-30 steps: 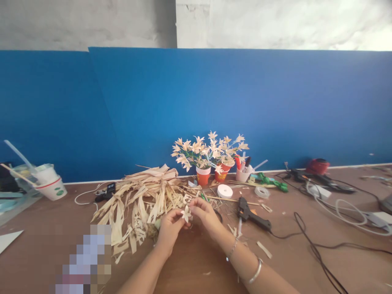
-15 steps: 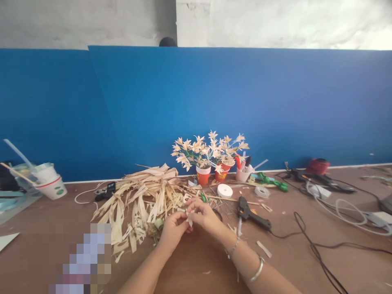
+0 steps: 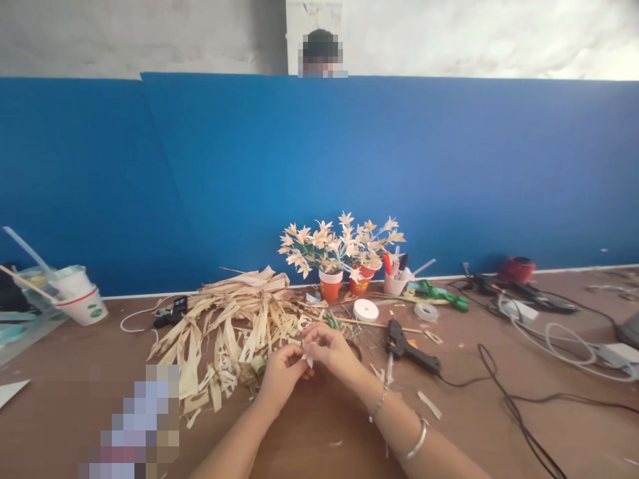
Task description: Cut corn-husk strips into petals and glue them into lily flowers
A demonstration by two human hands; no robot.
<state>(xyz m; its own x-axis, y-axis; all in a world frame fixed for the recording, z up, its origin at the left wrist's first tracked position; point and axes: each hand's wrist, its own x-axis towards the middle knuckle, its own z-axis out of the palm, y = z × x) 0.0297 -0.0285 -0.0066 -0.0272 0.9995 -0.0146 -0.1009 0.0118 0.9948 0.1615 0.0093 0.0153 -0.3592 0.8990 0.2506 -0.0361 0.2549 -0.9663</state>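
Near the table's middle, my left hand and my right hand meet with fingertips pinched on a small pale husk flower. Fingers cover most of the flower; a pointed petal shows below them. Just left of my hands spreads a heap of dried corn husks. Beyond them, similar pale flowers stand on stems in red paper cups. A black glue gun lies to the right of my right hand, its cord trailing right.
Behind the cups rises a blue partition, with a person's head above it. White tape, clear tape and a cup of tools sit at the back. Black cords cross the right side; a drink cup stands left.
The person behind the partition has moved right and risen higher into view. My hands stay almost in place, with the right fingers shifted slightly over the flower.
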